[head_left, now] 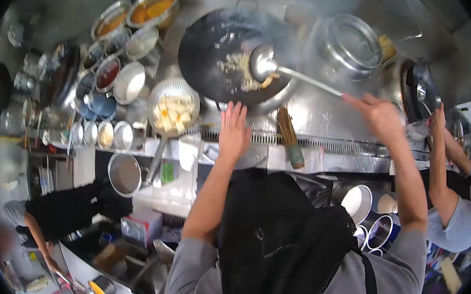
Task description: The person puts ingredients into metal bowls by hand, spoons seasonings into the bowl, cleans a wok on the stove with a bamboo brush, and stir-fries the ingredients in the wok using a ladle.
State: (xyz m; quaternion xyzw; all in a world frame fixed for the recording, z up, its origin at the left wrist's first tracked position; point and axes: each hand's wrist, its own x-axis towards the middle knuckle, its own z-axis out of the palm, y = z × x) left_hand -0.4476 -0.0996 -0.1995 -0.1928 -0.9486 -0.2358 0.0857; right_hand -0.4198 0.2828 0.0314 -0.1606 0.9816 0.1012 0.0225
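Note:
My right hand (377, 116) is closed round the long handle of a steel ladle (311, 80). The ladle's bowl rests low in a large black wok (201, 54), against small pale chopped food (239, 67). At the wok's near rim is my left hand (235, 130), palm down with its fingers stretched out; whether it touches the rim I cannot tell. Just left of that hand, a perforated strainer (172, 88) holds pale cut pieces (174, 113), its handle pointing toward me.
A bamboo brush (286, 128) stands by the counter's edge, and a steel pot (349, 45) sits right of the wok. Bowls of orange liquid (152, 7) and sauce containers (129, 80) crowd the left. One co-worker (456, 205) works at right, another (55, 215) at left.

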